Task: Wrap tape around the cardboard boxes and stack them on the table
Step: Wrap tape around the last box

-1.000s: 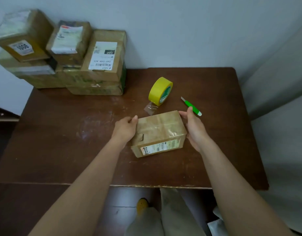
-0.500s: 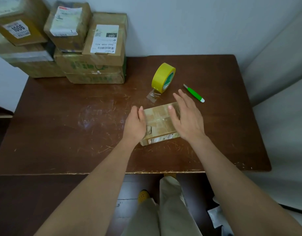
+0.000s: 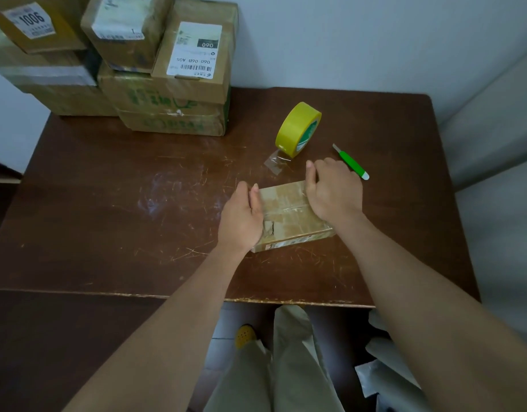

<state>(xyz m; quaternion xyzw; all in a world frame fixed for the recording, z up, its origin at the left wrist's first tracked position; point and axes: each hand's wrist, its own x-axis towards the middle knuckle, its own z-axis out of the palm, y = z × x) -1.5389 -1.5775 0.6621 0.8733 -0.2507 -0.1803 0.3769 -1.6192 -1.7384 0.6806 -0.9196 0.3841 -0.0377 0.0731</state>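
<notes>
A small cardboard box (image 3: 287,214) with clear tape across its top lies on the brown table (image 3: 107,221) near the front edge. My left hand (image 3: 241,217) grips its left end, thumb on top. My right hand (image 3: 333,193) lies over the box's right part, fingers curled at the far top edge. A roll of yellow-cored tape (image 3: 297,129) stands on edge just behind the box, a loose clear end trailing on the table. Several taped boxes (image 3: 173,84) are stacked at the back left against the wall.
A green utility knife (image 3: 351,162) lies to the right of the tape roll, close to my right hand. The table's front edge runs below the box; my legs and a yellow shoe (image 3: 244,336) show beneath it. White bags (image 3: 390,379) lie on the floor at right.
My right hand moved from the box's right side onto its top and curled its fingers at the far edge. My left hand shifted further over the left end. The camera came closer.
</notes>
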